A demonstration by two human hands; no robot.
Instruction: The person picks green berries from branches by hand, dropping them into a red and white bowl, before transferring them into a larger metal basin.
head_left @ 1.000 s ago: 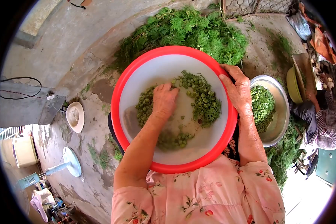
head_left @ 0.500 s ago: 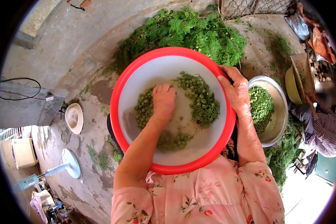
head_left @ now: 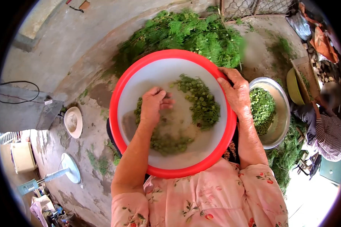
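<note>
Head view: left forearm (head_left: 134,155) slants up from the lower left into the red-rimmed basin (head_left: 178,173) at frame centre. Left hand (head_left: 157,104) hovers over the basin's left-middle part, fingers curled and partly blurred; cannot tell whether they pinch anything. Right hand (head_left: 236,92) is clamped on the basin's upper-right rim, wrist below. Green sprigs (head_left: 202,102) lie along the basin's right inside. Metal bowl (head_left: 283,117) stands right of centre, near the right hand.

One red-rimmed basin (head_left: 174,173), one metal bowl (head_left: 279,117), one yellow basin (head_left: 293,87), one hat (head_left: 73,122)
</note>
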